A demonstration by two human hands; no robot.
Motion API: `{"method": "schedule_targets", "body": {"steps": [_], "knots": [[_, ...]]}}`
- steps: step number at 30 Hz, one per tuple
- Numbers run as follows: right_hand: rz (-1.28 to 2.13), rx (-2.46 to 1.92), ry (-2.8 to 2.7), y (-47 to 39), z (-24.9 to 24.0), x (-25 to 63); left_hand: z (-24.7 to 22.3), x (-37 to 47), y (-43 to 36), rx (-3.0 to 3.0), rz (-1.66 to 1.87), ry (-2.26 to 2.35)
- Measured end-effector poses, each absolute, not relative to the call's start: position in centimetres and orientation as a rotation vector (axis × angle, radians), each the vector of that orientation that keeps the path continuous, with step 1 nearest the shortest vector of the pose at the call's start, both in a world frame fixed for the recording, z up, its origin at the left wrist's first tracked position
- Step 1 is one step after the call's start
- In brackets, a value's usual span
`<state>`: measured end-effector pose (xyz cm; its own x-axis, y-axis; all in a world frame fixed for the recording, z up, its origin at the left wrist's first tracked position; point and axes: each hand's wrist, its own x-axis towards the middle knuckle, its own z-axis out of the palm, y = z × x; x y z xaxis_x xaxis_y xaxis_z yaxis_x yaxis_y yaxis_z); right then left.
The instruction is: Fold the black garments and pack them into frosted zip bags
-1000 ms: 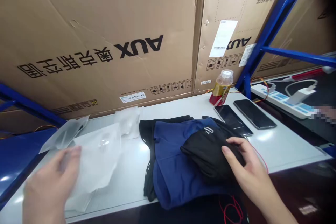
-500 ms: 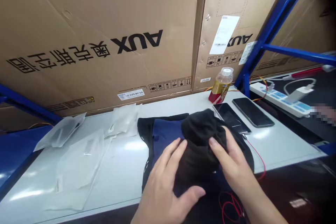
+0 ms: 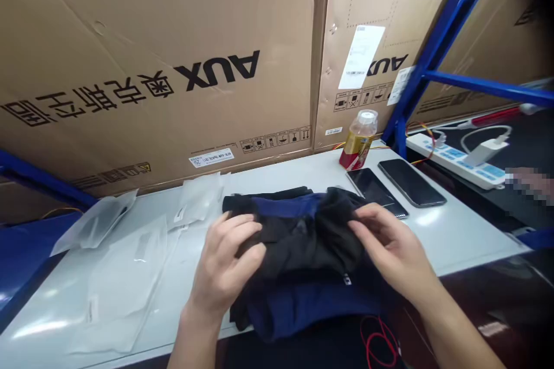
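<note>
A black and navy garment (image 3: 298, 248) lies bunched at the front edge of the white table, its lower navy part hanging over the edge. My left hand (image 3: 227, 265) is closed on the black cloth at the garment's left side, fingers curled over it. On the other side, my right hand (image 3: 396, 251) pinches a raised black fold between thumb and fingers. A small white mark shows on the black cloth near the middle. The garment's exact kind cannot be made out.
Clear plastic bags (image 3: 125, 282) lie left on the white table (image 3: 190, 262). Two phones (image 3: 411, 183) and a drink bottle (image 3: 358, 139) stand or lie at the right. Large cartons (image 3: 160, 23) wall the back; a blue frame post (image 3: 428, 57) and power strip (image 3: 459, 161) are beyond.
My left hand has moved left and closed on the garment's left side. My right hand has shifted slightly right. The black cloth is spread wider, and the navy part shows in front.
</note>
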<state>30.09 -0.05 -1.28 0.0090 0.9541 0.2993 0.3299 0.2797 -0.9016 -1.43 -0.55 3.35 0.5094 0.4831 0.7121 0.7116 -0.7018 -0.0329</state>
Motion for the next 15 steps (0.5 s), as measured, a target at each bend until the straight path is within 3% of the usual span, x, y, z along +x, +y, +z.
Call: {"method": "schedule_targets", "body": {"steps": [4, 9, 12, 15], "knots": [[0.737, -1.406, -1.097, -0.9, -3.9, 32.7, 1.9, -3.5, -2.3, -2.246, -0.878, -1.178], [0.299, -1.512, -1.776, -2.3, -4.9, 35.1, -0.2, -3.8, -4.2, -2.612, -0.378, -1.481], [0.159, -1.346, -2.243, -1.7, -3.3, 35.0, 0.0, -3.9, -3.7, -2.651, -0.424, -1.469], [0.179, -1.208, -2.360, -0.9, -1.8, 35.3, 1.4, -3.9, -2.9, -2.488, -0.682, -1.333]]}}
